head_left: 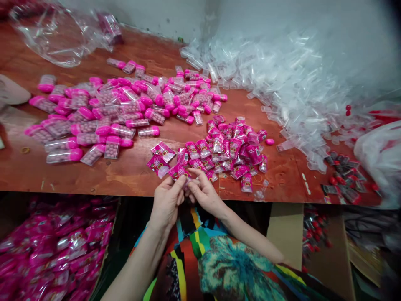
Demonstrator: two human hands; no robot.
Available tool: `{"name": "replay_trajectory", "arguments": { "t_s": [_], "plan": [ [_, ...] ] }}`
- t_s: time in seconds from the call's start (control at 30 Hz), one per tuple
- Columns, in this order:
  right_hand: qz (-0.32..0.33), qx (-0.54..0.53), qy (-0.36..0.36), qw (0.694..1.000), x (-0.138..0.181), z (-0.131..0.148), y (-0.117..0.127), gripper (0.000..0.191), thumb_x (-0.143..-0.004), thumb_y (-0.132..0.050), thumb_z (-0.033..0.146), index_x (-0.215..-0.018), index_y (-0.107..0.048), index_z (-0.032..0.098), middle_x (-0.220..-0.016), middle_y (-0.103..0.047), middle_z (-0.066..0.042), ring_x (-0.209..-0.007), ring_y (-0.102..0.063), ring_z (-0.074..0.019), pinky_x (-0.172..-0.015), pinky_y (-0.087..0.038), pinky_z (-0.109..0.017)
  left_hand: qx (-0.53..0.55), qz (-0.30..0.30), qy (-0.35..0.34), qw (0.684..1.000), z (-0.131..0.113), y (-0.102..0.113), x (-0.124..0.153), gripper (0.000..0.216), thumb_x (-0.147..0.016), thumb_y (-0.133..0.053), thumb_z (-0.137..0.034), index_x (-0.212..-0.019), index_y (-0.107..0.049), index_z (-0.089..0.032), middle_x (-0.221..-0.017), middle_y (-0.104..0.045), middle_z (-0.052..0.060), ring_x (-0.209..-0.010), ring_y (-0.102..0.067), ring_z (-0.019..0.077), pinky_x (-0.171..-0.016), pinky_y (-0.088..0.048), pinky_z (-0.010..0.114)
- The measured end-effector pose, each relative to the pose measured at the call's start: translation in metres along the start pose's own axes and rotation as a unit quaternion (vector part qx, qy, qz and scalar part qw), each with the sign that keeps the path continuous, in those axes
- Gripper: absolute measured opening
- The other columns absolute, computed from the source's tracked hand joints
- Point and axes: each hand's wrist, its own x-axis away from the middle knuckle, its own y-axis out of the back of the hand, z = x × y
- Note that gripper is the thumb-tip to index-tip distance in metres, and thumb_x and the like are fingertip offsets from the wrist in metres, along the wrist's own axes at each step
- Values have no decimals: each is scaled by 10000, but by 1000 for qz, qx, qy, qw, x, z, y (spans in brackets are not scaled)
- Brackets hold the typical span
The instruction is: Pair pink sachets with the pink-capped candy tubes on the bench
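At the table's front edge my left hand (168,201) and my right hand (203,193) meet, both pinching a small pink printed packet (179,171). The lower part of that packet is hidden by my fingers. Just beyond it lie two flat pink packets (162,151). To the right spreads a heap of filled pink packets (232,146). Further left and back sits a big pile of clear containers with pink caps (125,106), holding small pink balls.
Empty clear plastic containers (275,75) are heaped along the wall at the right. Red-capped dark containers (344,177) lie near a white plastic bag (380,156). Below the table stand a box of pink packets (56,246) and a cardboard box (285,234). A clear bag (62,37) lies back left.
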Motion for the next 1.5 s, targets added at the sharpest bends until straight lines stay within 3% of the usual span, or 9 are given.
{"name": "replay_trajectory", "arguments": {
  "t_s": [0.4,0.53,0.6,0.7,0.8,0.93,1.13,1.33,1.5],
  "plan": [
    [-37,115,30,992,8,7,12,589,-1200,-736,725,-1591,-630,299,-790,-630,74,-559,-563,-156,-570,-500,-286,-34,46,20,998,10,-6,3,619,-763,-1097,-728,-805,-718,-241,-512,-486,-85,-447,-335,75,-504,-294,256],
    [-179,338,129,915,12,38,39,544,-1217,-679,597,-1637,-724,255,-927,-769,-42,-741,-725,-245,-718,-616,-362,-146,-16,-67,987,5,16,6,604,-923,-948,-799,-946,-860,-202,-610,-663,-8,-480,-444,126,-544,-391,293],
    [-236,437,128,858,10,51,47,632,-1210,-669,568,-1740,-688,224,-887,-776,-46,-722,-733,-269,-701,-604,-365,-242,-95,-183,948,-2,36,1,497,-993,-889,-707,-984,-905,-210,-814,-806,61,-638,-641,200,-660,-534,337],
    [-234,510,110,820,0,55,36,612,-1219,-644,500,-1745,-710,193,-826,-783,-37,-685,-743,-268,-707,-607,-351,-419,-204,-299,833,-18,60,-18,324,-1058,-785,-500,-1173,-934,-237,-1167,-872,121,-950,-798,302,-877,-635,414],
    [-150,504,128,841,-18,44,6,494,-1232,-616,424,-1636,-795,202,-934,-863,-74,-797,-826,-270,-844,-680,-360,-598,-235,-225,733,-33,65,-39,405,-1088,-787,-393,-1437,-898,-222,-1548,-795,189,-1005,-830,334,-808,-602,429],
    [-50,471,159,866,-45,27,-23,413,-1240,-603,330,-1572,-817,210,-1218,-934,-136,-1075,-901,-288,-1050,-719,-405,-688,-197,-146,683,-44,59,-51,267,-1174,-739,-385,-1242,-927,-208,-1536,-761,197,-945,-834,324,-735,-545,413],
    [32,564,98,819,-73,29,-48,423,-1284,-532,256,-1601,-808,206,-1548,-877,-180,-1378,-872,-319,-1153,-712,-429,-668,-205,-171,695,-43,76,-47,360,-1158,-729,-341,-1461,-879,-217,-1371,-817,164,-1040,-835,356,-769,-553,407],
    [62,680,-30,730,-76,34,-80,486,-1329,-486,335,-1725,-732,195,-1597,-841,-226,-1213,-916,-340,-957,-737,-404,-537,-225,-217,784,-40,94,-54,76,-992,-794,-313,-977,-841,-254,-1076,-859,90,-1014,-815,329,-895,-601,415],
    [20,545,23,838,-77,27,-71,515,-1266,-636,288,-1777,-655,226,-1478,-898,-152,-1264,-889,-303,-1052,-693,-385,-303,-219,-221,900,-41,98,-62,277,-770,-891,-375,-966,-728,-266,-914,-812,17,-873,-793,258,-861,-649,367]
  ]
}}
